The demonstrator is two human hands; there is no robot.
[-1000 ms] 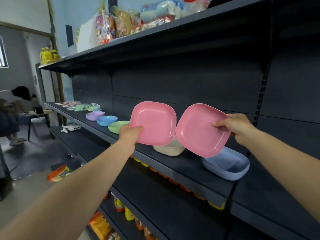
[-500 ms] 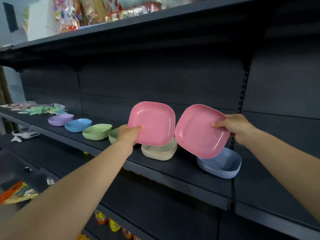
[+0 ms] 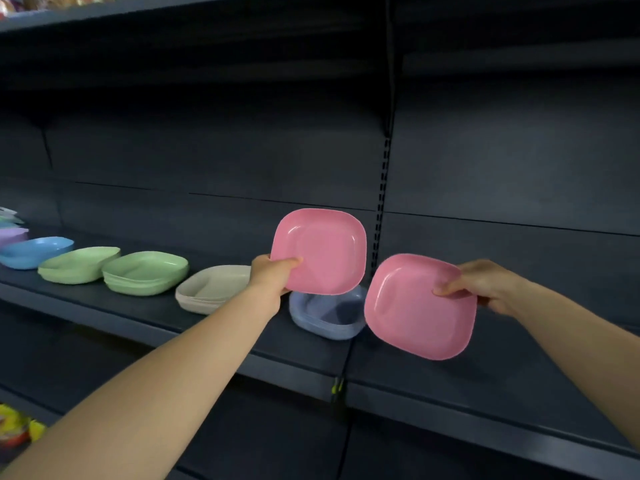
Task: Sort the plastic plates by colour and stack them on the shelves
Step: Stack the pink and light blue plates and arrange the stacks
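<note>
Left hand: your left hand (image 3: 273, 271) pinches a pink plate (image 3: 323, 251) above the blue-grey stack (image 3: 325, 318).
Right hand: your right hand (image 3: 485, 284) pinches another pink plate (image 3: 415, 311) over the shelf (image 3: 450, 372).

yellow snack packets (image 3: 17, 432) at lower left, blurred packaged goods (image 3: 20, 3) on top shelf

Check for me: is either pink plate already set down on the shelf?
No: the left hand and right hand each hold a pink plate tilted in the air above the shelf.
</note>
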